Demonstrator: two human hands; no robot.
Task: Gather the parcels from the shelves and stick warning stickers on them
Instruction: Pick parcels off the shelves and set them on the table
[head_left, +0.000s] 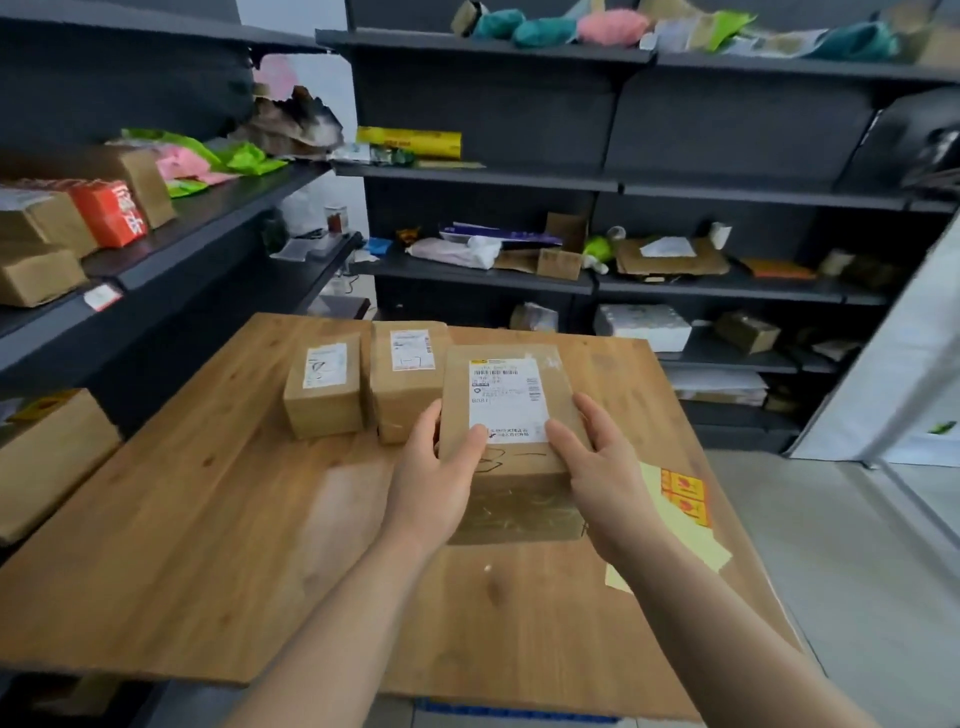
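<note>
Both hands hold the labelled parcel (506, 400) by its near end. The left hand (436, 467) wraps the left edge and the right hand (597, 467) the right edge, thumbs on top, so each grip is closed on the box. It is over the middle of the wooden surface (208, 545), just right of a small parcel (322, 389) and a taller parcel (408, 384). Whether its base touches the wood is unclear. It should go down flat beside them, label up, with bare cardboard left reachable. The warning stickers (685, 499) lie near right, close to the right hand.
</note>
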